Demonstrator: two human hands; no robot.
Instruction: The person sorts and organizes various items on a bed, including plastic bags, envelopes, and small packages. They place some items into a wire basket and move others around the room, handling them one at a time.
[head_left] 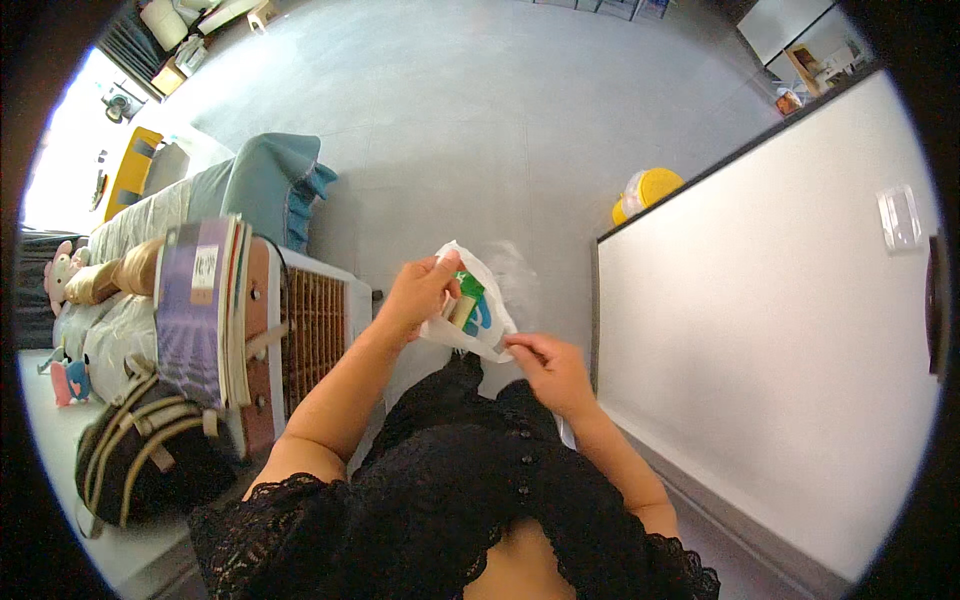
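Observation:
In front of my body hangs a white plastic bag [490, 268], its mouth spread between my two hands. My left hand [415, 292] is closed on the bag's left rim, thumb on top. On the right, the fingers of my right hand [548, 366] pinch the lower right corner of the rim. Inside the bag a green packet [469, 287] shows, with a beige piece [461, 312] and a blue curved thing [485, 315] beside it. The kinds of these things are too small to tell, and the bag's bottom is hidden.
To the left, a stack of books [205, 300] tops a brown-grilled appliance [315, 320], with a black backpack [150, 455] near it. A teal-covered piece of furniture [275, 180] lies beyond. A white board [740, 300] stands at my right, a yellow-lidded bin [657, 186] behind its edge.

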